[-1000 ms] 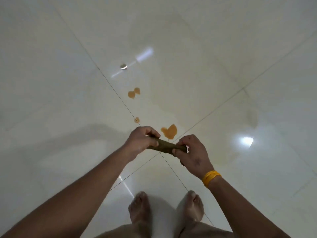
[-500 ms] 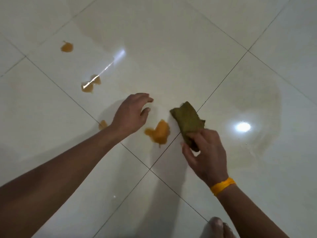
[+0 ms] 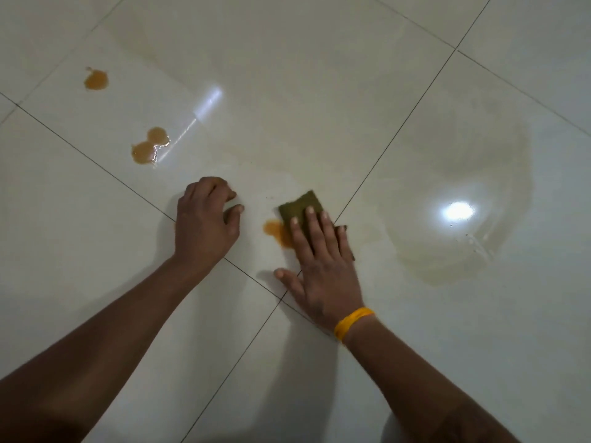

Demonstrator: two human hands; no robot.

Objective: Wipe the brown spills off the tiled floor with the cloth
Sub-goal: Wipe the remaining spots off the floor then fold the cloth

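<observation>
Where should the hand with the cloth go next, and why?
Probably a short slide toward the left hand. The right hand presses the green cloth flat on the floor, and part of the nearest brown spill shows beside the cloth's left edge, uncovered. Sliding that way should wipe it up. The double spill and far spill can wait.

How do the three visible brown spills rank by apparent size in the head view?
1. Double-lobed spill, largest.
2. Far single spill and the spill beside the cloth: unranked, since the cloth under the right hand hides part of it.
</observation>
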